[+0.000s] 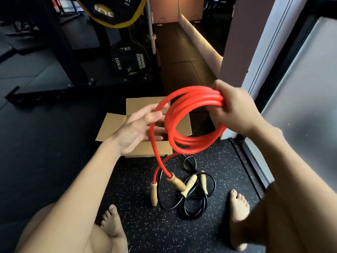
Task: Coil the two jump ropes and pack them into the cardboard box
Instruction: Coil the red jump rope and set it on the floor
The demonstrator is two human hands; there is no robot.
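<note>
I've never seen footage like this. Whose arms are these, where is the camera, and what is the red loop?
No machine here: a person wears a camera on the head, looking down at their own arms. The right hand grips a coiled red jump rope; the open left hand guides one strand. Its wooden handles hang just above the speckled floor, where a black jump rope lies loose. An open cardboard box waits behind.

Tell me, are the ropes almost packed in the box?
Not yet. The red rope is mostly coiled: the right hand grips the loops, the left hand guides a strand, and its wooden handles dangle. The black rope lies loose on the floor. The cardboard box is open; neither rope is in it.
</note>
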